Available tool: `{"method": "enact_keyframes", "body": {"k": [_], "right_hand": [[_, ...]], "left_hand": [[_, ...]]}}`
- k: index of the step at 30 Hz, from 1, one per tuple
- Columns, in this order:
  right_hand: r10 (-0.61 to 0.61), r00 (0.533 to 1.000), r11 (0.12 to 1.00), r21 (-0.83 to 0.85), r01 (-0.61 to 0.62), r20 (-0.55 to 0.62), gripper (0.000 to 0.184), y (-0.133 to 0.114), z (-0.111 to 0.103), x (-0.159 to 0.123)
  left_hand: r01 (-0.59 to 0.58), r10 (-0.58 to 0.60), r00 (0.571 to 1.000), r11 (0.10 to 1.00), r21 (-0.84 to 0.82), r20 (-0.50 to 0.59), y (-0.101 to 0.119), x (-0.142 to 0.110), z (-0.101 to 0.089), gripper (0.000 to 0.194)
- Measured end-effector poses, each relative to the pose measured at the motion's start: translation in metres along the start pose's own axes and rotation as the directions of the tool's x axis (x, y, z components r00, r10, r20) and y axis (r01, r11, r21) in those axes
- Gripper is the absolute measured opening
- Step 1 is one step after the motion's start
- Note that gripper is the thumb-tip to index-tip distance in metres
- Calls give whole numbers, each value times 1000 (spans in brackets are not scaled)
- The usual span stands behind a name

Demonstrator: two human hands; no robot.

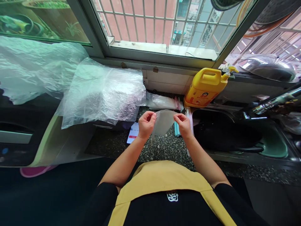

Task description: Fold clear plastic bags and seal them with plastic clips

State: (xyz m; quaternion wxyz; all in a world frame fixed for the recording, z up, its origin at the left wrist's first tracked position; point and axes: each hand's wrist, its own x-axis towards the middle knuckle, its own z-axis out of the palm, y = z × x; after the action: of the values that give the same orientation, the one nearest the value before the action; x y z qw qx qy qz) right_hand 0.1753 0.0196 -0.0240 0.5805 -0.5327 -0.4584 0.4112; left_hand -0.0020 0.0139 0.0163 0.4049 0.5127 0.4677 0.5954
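Note:
Both of my hands hold up one small clear plastic bag [164, 121] above the speckled counter [164, 150]. My left hand [146, 124] pinches the bag's upper left edge, fingers closed. My right hand [183, 124] pinches the upper right edge the same way. The bag hangs between them, slightly spread at the top. Behind it on the counter lies another clear bag with a pink strip [162, 102]. A phone with a lit screen [133, 133] lies flat just left of my left wrist.
A yellow jug [205, 88] stands by the window sill. A dark sink [225, 135] with a tap [272, 103] is to the right. Large sheets of clear plastic [103, 94] cover an appliance at the left. Teal strips [176, 129] lie beside the sink.

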Motion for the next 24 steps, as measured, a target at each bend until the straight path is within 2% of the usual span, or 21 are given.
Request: {"method": "enact_keyframes", "body": {"k": [3,6,10,13,17,24], "right_hand": [[-81,993,994,-76,75,-85,25,-11,7,-12],[-199,973,971,-160,179,-117,17,-21,14,-27],[-435,898,870,-287,400,-66,10,-27,25,-41],[-556,831,774,-356,523,14,10,-28,31,-44],[-627,774,682,-421,598,84,12,-28,37,-44],[-643,756,615,-504,606,124,12,-30,40,-44]], "left_hand": [[-10,10,1000,1000,25,-9,0,-2,0,18],[-23,24,1000,998,51,-18,-1,-5,4,18],[-8,8,1000,998,66,4,-4,-10,10,18],[-9,7,1000,998,68,29,-5,-14,15,19],[-36,34,999,996,80,31,-5,-17,20,18],[-27,24,998,998,50,60,-8,-21,24,20]]}}
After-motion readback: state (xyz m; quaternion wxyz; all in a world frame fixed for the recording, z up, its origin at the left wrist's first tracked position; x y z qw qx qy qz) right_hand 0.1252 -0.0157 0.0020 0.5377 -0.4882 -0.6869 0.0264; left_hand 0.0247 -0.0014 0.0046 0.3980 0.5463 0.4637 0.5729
